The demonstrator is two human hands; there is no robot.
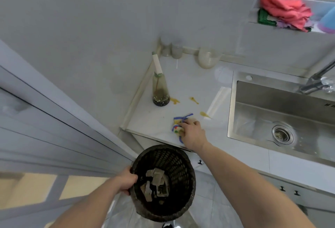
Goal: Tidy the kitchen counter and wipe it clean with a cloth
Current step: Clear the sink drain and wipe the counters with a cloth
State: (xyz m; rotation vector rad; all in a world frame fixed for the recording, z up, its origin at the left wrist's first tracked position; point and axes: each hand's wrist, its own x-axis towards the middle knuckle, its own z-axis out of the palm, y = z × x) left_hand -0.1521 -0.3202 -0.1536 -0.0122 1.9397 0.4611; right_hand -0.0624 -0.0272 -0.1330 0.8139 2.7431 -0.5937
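Note:
My left hand (125, 180) grips the rim of a black mesh waste basket (174, 207), held below the front edge of the white counter (154, 119). Scraps lie in its bottom. My right hand (192, 131) rests on a small crumpled cloth (178, 123), yellow and white with blue edging, near the counter's front edge, fingers curled onto it. Orange-brown spill spots (194, 99) mark the counter beyond the cloth and beside a tall greenish bottle (160, 90) with a white cap.
A steel sink (262, 111) with a tap (315, 80) lies to the right. Clear glass jars (206, 59) stand against the back wall. Red and green cloths (284, 10) sit on the window ledge. A grey sliding door (54, 128) runs along the left.

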